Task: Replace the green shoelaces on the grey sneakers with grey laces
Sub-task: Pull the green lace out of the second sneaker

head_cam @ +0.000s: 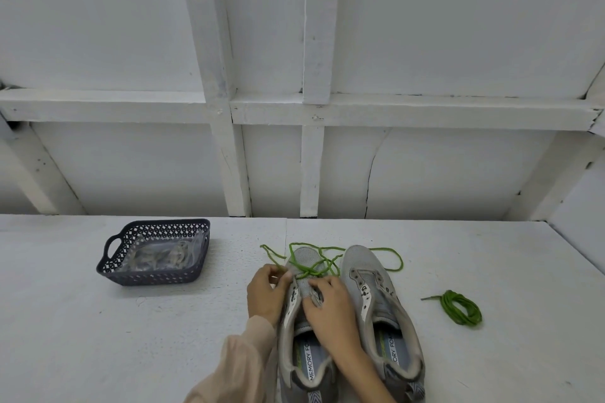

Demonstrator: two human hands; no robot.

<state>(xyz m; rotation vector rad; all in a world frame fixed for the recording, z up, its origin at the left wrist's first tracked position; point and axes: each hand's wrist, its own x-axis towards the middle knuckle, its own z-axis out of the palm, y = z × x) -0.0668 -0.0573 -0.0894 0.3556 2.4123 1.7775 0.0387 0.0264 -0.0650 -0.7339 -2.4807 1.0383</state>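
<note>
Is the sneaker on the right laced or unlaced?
Unlaced: the right sneaker shows bare eyelets, and a bundled green lace lies beside it.

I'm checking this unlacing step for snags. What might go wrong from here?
1. The lace that the left hand pinches crosses itself on the left sneaker; a hard pull may knot it.
2. Its slack trails past the toe of the right sneaker and might drag that shoe.
3. The right hand grips only the eyelet area, so the left sneaker may slide.
</note>
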